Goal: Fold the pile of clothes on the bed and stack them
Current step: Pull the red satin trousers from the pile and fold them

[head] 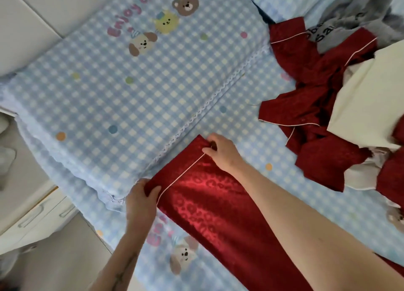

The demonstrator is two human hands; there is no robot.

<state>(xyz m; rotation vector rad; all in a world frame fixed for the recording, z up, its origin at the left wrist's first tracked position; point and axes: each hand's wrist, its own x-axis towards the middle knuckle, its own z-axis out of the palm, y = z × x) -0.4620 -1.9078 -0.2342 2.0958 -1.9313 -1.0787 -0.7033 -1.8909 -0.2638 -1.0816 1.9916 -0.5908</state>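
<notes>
Red satin garment lies stretched on bed, hem end at pillow edge. Left hand pinches near hem corner, right hand pinches far corner. Unfolded pile to right: red pieces, cream cloth, grey top. White drawers left of bed.

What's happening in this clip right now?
A person is laying out a shiny red garment on a bed with a blue checked sheet. The left hand and the right hand each pinch a corner of its white-piped hem, holding that edge spread. To the right lies an unfolded pile: more red clothing, a cream piece and a grey garment. No folded stack is visible.
</notes>
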